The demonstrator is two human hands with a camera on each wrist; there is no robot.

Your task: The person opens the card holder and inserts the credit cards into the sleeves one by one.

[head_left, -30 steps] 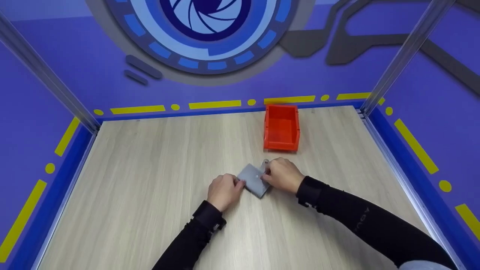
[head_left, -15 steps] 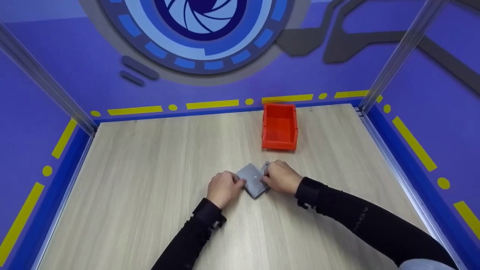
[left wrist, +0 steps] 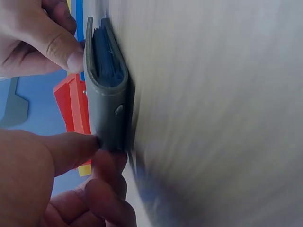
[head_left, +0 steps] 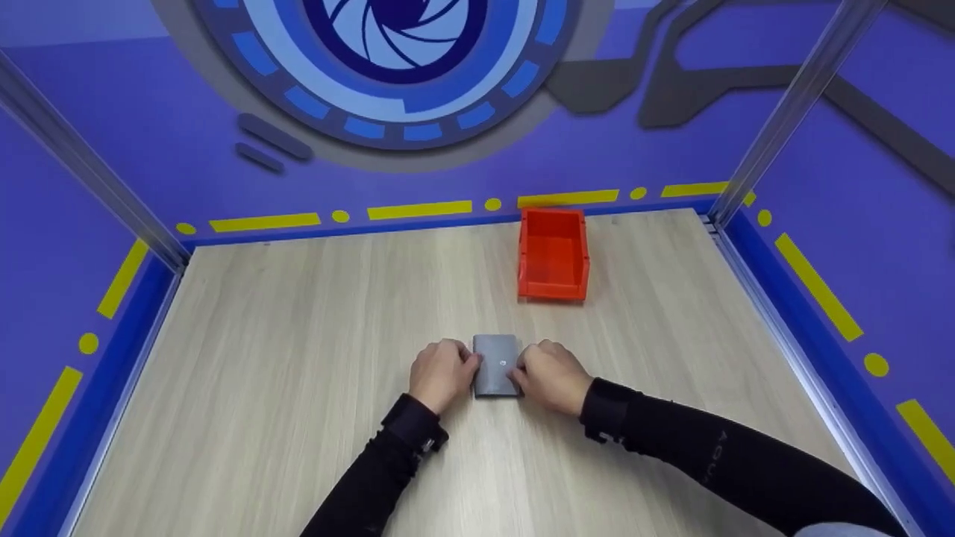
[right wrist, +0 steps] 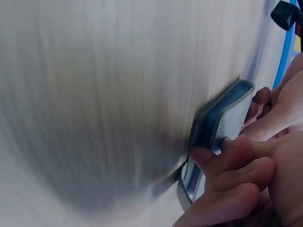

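A small grey card wallet (head_left: pixel 491 377) lies folded on the wooden tabletop between both hands, a metal snap stud on its top. My left hand (head_left: pixel 439 375) pinches its left edge, thumb on the upper cover and fingers at the underside in the left wrist view. My right hand (head_left: pixel 553 377) pinches the opposite edge. In the right wrist view, a curved grey strap (right wrist: pixel 183 189) shows by the right fingers, mostly covered by them. Clear or bluish inner sleeves (left wrist: pixel 106 59) stick out between the wallet's covers at its open end.
A red plastic bin (head_left: pixel 553 257) stands beyond the hands near the back wall. Blue printed panels (head_left: pixel 418 179) with yellow marks enclose the wooden table (head_left: pixel 298 335) at the back and both sides, with metal posts in the corners.
The wallet has turned from a slant to lie straight. The right hand has come nearer the person, and the strap that stuck out beside it is now hidden in the head view.
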